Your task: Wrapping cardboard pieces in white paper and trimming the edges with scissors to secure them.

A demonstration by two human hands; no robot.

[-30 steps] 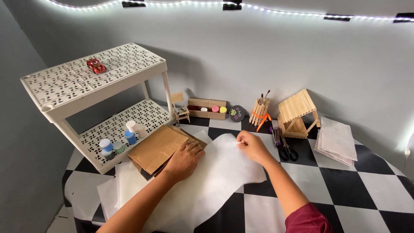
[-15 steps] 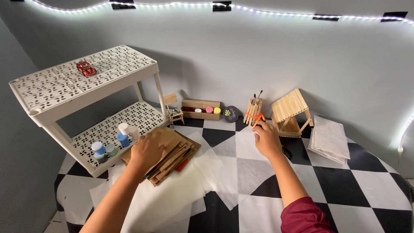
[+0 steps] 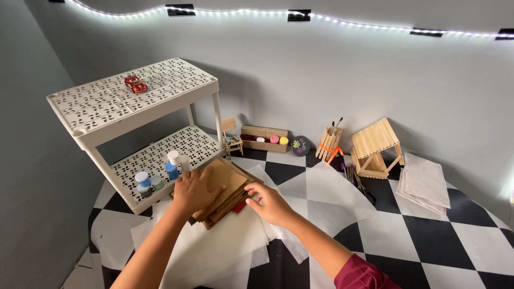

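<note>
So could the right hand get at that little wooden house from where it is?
Probably yes. The right hand rests at the edge of the cardboard stack, and between it and the stick house lie only flat white paper sheets and scissors, nothing tall.

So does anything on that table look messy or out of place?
Slightly. The stack of brown cardboard pieces is fanned out unevenly under the left hand, with the right hand at its edge. The white paper sheets beneath lie crooked and overlapping. Nothing looks spilled or broken.
</note>
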